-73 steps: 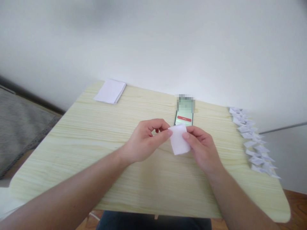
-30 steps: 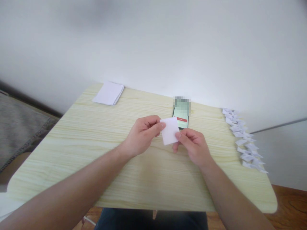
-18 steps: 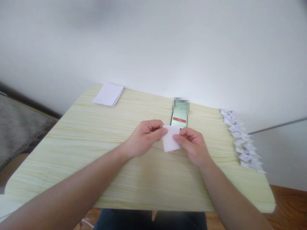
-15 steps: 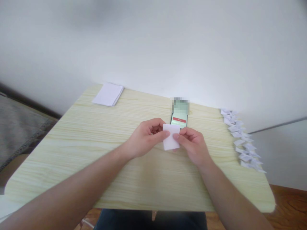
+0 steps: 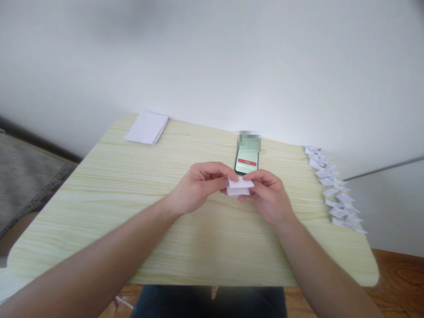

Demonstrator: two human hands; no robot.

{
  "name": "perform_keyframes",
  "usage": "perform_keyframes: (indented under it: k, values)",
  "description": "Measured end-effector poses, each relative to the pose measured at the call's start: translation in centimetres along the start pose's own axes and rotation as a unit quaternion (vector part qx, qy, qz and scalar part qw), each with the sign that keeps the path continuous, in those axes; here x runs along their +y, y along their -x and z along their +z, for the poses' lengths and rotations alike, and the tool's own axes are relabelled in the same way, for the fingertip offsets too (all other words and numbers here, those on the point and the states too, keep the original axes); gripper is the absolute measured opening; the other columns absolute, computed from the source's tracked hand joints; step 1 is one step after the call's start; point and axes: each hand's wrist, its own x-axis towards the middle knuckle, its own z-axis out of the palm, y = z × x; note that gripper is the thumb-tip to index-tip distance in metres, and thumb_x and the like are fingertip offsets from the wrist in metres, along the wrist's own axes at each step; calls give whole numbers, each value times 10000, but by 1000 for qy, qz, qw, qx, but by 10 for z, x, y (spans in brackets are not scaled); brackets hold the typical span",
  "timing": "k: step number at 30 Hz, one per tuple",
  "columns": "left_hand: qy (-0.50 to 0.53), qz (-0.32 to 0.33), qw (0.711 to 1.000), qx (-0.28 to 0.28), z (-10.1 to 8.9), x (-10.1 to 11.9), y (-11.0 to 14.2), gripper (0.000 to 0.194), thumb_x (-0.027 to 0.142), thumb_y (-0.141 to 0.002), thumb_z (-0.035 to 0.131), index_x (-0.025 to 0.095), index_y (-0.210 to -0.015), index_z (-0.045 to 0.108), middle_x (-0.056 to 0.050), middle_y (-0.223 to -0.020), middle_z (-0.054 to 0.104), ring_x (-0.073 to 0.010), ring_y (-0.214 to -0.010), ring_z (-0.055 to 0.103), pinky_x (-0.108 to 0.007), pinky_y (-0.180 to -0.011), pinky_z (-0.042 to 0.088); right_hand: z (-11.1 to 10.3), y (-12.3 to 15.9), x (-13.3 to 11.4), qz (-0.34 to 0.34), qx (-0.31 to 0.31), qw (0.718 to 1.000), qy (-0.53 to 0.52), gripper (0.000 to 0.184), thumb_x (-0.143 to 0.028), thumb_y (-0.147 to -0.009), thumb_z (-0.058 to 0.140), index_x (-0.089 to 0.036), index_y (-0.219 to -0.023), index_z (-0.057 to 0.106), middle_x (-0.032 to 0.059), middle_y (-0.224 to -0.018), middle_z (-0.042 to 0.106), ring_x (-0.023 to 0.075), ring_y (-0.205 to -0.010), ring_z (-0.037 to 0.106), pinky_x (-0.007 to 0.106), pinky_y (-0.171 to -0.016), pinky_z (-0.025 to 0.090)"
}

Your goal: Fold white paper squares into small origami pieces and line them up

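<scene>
A small white paper square is bent over on itself, its top edge brought down toward me, just above the light wooden table. My left hand pinches its left side between thumb and fingers. My right hand pinches its right side. Both hands meet at the middle of the table, just in front of a phone lying face up with a lit screen.
A stack of flat white sheets lies at the table's far left corner. Several small folded white paper pieces run in a row along the right edge. A white wall stands behind the table; a grey fabric surface is at the left.
The paper was held up flat as a square between both hands. Now its top half has come down and forward into a fold, and both hands sit slightly lower.
</scene>
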Motion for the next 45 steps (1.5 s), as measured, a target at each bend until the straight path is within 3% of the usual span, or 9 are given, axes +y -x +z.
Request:
perform_keyframes:
  k: [9,15,22,29,31,34,38,41,45]
  values:
    - [-35,2,999,5,-1,2,2,141,140,-875,703,191,-902,832,-31,-874,765,-129,-803,650,-235,-766,510,0,0,-2,15,-9,1000,-23,99,-202,-899,696,-228,-908,790,23,-848,771,167,-763,732,320,-673,664]
    - [-88,4,996,15,1,4,2,163,137,-886,672,186,-896,827,-40,-903,767,-152,-840,663,-263,-803,510,-1,0,0,6,1,1000,17,82,-232,-901,698,-229,-918,778,21,-862,764,166,-750,721,346,-705,659]
    - [-31,-11,999,14,1,-2,3,158,215,-913,702,177,-1040,788,-59,-914,758,-154,-785,665,-274,-728,532,0,0,-1,-16,5,999,52,101,-243,-909,682,-232,-929,780,32,-914,770,177,-753,730,348,-690,640]
    - [-79,1,996,38,1,2,2,136,153,-890,693,175,-945,815,-44,-906,775,-141,-820,679,-249,-763,539,0,0,-5,0,-14,1000,12,152,-193,-887,640,-210,-909,790,23,-813,752,185,-720,729,360,-701,640]
    - [-100,11,994,51,2,2,3,137,152,-892,688,171,-946,813,-45,-901,776,-146,-824,681,-249,-755,536,0,0,-5,9,-8,1000,6,142,-238,-883,672,-220,-966,785,15,-803,746,187,-704,726,362,-679,638]
    - [-142,42,987,70,4,1,5,149,157,-907,675,170,-980,804,-49,-911,774,-152,-829,683,-254,-752,532,1,0,-5,24,3,1000,8,283,-288,-855,774,-260,-1135,740,2,-831,766,186,-698,735,352,-670,634]
    - [-199,95,972,86,5,0,8,181,154,-937,643,186,-1039,789,-51,-998,780,-164,-907,695,-267,-816,530,-1,0,-2,51,-14,998,19,164,-323,-883,783,-198,-987,760,43,-868,794,168,-665,743,310,-656,618]
    - [-239,119,961,66,5,3,10,191,132,-931,629,189,-1027,784,-46,-1008,779,-173,-932,698,-285,-864,525,-1,-1,-2,40,-4,999,26,129,-312,-896,777,-185,-900,757,43,-845,792,163,-656,739,306,-660,611]
    - [-261,126,957,-22,2,11,11,203,91,-873,640,188,-992,773,-53,-1015,753,-205,-980,678,-335,-911,506,3,1,-5,-19,43,996,81,113,-310,-897,775,-200,-914,753,23,-799,779,161,-664,720,316,-680,605]
